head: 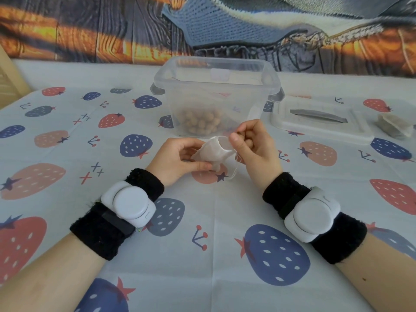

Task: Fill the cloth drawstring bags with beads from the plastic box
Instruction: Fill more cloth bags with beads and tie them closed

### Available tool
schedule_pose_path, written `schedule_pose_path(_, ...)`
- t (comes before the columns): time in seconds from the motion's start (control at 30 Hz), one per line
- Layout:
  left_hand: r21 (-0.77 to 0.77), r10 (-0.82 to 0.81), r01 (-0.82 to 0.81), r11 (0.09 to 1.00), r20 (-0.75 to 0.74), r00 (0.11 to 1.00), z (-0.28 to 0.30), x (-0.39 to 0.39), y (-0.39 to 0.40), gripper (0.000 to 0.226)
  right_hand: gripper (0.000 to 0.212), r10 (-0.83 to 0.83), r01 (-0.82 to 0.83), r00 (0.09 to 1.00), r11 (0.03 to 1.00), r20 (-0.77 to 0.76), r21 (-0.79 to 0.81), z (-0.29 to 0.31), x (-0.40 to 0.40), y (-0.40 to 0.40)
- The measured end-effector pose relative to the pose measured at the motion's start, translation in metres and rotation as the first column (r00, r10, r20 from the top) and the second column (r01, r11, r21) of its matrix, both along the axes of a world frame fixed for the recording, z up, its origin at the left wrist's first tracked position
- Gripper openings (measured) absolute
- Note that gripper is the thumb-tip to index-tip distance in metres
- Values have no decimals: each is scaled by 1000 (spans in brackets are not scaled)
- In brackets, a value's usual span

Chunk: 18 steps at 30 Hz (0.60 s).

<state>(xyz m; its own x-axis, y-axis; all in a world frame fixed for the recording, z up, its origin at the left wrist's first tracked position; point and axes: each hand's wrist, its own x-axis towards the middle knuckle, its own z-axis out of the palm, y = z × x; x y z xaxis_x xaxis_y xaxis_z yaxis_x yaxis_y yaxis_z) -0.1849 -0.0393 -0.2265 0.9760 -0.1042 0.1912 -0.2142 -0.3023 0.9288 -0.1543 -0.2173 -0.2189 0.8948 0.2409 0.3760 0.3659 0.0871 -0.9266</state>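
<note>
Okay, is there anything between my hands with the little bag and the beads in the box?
Only the box's own clear front wall. Both the left hand and right hand hold the bag just before the box; its top is open, so the beads are reachable from above.

I hold a small white cloth bag between my hands, its mouth open; its drawstring dangles. Behind it stands the clear plastic box, lidless; tan beads heap inside.

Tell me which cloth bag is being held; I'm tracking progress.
The white cloth bag in front of the plastic box, gripped by both hands; the other bags lie untouched at far right.
</note>
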Motion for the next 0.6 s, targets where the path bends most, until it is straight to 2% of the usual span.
schedule_pose_path(0.1, -1, 1, -1, 1000, 0, 1000, 1, 0, 0, 36, 11, 17, -9, 993, 998, 117, -68, -2, 0, 0)
schedule_pose_path(0.23, 16, 2, -2, 1000, 7, 1000, 1, 0, 0, 35, 10, 25, -2, 982, 992, 185, -123, -6, 3, 0)
schedule_pose_path(0.43, 11, 16, -16, 1000, 12, 1000, 2, 0, -1, 34, 21, 61, -15, 983, 966, 175, -256, -9, 5, 2)
schedule_pose_path(0.6, -9, 46, -46, 999, 11, 999, 1, 0, -1, 36, 24, -30, 80, 983, 957, 180, -278, -12, 9, 0)
